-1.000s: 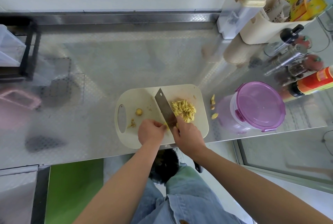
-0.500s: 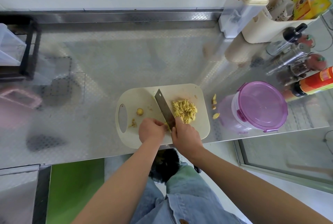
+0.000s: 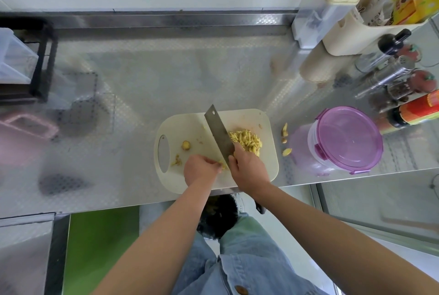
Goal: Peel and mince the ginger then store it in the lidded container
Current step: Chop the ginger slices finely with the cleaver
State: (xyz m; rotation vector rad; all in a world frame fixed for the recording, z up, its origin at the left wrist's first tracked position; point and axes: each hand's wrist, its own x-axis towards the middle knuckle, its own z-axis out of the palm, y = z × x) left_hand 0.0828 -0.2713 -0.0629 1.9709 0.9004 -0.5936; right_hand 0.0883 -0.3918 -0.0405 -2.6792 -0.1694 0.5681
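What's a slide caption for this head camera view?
Cleaver in right hand beside cut ginger on cutting board; left hand pinches a ginger piece.

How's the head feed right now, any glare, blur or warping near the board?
Head view, centre: the cutting board, cleaver and cut ginger are sharp and evenly lit, with no glare on the blade. Head view, left side: the steel counter carries smeared pink and dark reflections. Head view, edges: wide-angle distortion bows the back rail.
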